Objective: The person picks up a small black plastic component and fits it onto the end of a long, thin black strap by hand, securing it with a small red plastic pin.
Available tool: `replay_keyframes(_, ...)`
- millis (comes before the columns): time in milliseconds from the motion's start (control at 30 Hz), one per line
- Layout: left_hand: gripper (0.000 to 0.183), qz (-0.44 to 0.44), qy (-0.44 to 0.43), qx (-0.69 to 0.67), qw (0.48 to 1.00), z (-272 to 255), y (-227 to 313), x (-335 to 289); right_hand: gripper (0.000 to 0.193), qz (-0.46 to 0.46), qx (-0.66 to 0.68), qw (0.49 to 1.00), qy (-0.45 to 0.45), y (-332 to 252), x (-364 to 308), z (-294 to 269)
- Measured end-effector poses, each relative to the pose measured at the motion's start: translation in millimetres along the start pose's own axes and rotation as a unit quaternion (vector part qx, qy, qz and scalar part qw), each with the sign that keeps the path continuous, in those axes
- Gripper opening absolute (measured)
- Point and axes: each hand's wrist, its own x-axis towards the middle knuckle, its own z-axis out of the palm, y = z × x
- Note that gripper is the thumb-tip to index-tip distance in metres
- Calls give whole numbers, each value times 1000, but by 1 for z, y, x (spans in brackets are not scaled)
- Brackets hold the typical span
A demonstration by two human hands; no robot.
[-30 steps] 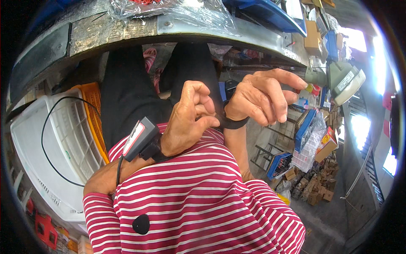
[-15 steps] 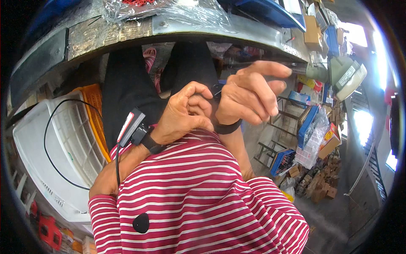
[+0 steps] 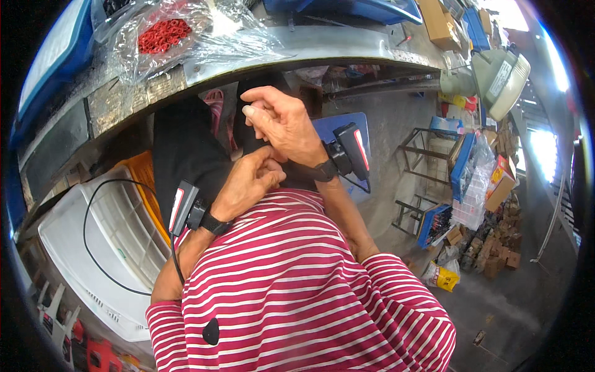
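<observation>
My left hand (image 3: 248,183) is in front of my striped shirt, palm inward, its fingers loosely bent and the thumb apart from them. Nothing shows in it. Just above and to its right is my right hand (image 3: 282,127), its wrist close to the left fingertips; I cannot tell whether they touch. The right fingers are bent and slightly apart, pointing left, with no object visible among them. A black strap with a small camera sits on each wrist: the left camera (image 3: 184,208) and the right camera (image 3: 351,150).
Beyond my knees runs a worn workbench edge (image 3: 136,102). On it lies a clear plastic bag (image 3: 214,46) with small red rings (image 3: 164,36), between blue trays (image 3: 52,68). A white basket (image 3: 93,248) stands at left. Blue-topped stools (image 3: 462,173) and cartons (image 3: 501,186) stand at right.
My right hand has swung left and up, from the left hand's right side to above it, and its wrist camera has come into view. The view has shifted, showing more of the bench's left.
</observation>
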Motion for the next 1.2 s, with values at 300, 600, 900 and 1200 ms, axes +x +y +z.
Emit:
replay_keyframes(300, 73, -11, -67, -245, 967, 2, 15, 1, 23, -133, -122, 983, 23, -9, 9, 12)
replay_keyframes(600, 98, 94, -33, -143, 985, 9, 33, 2, 20, -244, -235, 940, 34, -42, 14, 14)
replay_keyframes(900, 52, 73, -96, -78, 990, 18, 39, 9, 19, -262, -318, 910, 45, -60, 16, -11)
replay_keyframes(1200, 37, 120, -51, 44, 991, -7, 71, -14, 18, -228, -298, 926, -41, -73, 12, -19)
